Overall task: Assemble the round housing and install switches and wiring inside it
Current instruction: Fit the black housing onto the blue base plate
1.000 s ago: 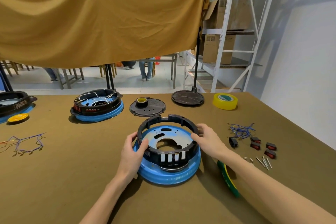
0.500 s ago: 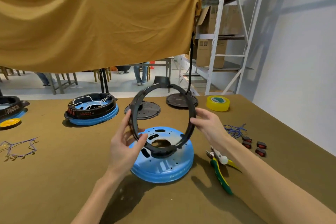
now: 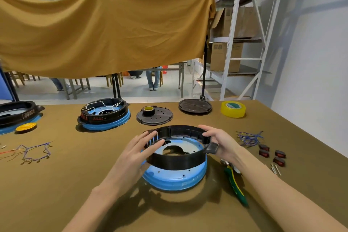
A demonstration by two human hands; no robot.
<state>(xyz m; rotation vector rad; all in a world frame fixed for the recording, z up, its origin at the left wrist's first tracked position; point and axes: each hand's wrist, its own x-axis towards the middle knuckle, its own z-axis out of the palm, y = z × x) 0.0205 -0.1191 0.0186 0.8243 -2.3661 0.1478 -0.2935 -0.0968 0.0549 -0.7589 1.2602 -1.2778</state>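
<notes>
A black plastic ring (image 3: 177,162) sits level on a round blue base plate (image 3: 175,179) in the middle of the table. My left hand (image 3: 139,152) holds the ring's left side, thumb over the slotted rim. My right hand (image 3: 220,141) holds the right side by a small tab. To the right lie several red-and-black switches (image 3: 271,153) and a bundle of blue wires (image 3: 248,137).
Green-handled pliers (image 3: 235,188) lie right of the base. A finished wired housing (image 3: 105,115), two black round covers (image 3: 154,116), a yellow tape roll (image 3: 233,109) and loose screws (image 3: 275,169) stand around. A wire harness (image 3: 32,151) lies at left.
The ring was lifted off the base, turned upright in both hands, and now lies flat on the base again, flipped so its solid wall faces me.
</notes>
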